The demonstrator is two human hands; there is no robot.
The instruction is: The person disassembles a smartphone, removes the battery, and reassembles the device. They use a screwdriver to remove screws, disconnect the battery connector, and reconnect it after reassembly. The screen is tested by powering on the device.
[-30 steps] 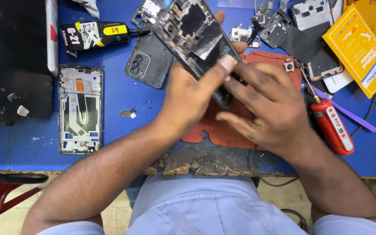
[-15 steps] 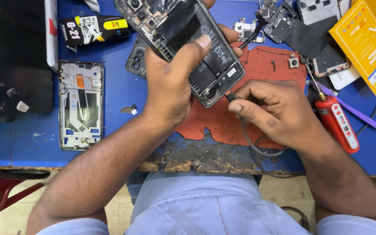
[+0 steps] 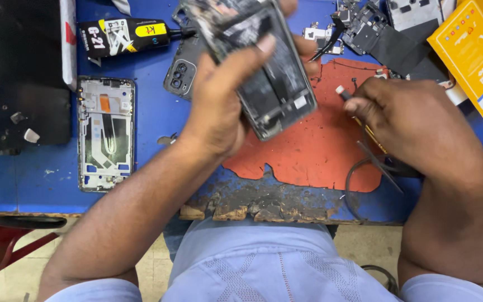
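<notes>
Left hand (image 3: 225, 106) is clamped round an opened phone (image 3: 264, 72), back off, held above blue bench (image 3: 152, 117) w/ red mat (image 3: 314, 140). Right hand (image 3: 415, 123), at 3 o'clock from phone, fingers together pinching a thin corded tool (image 3: 359, 114). Bare phone frame (image 3: 106, 133) lies at 9 o'clock.

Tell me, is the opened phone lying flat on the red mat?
No, the left hand holds the opened phone up above the red mat.

Worn matt orange rubber mat (image 3: 308, 151) on scuffed blue tabletop (image 3: 152, 117).
</notes>
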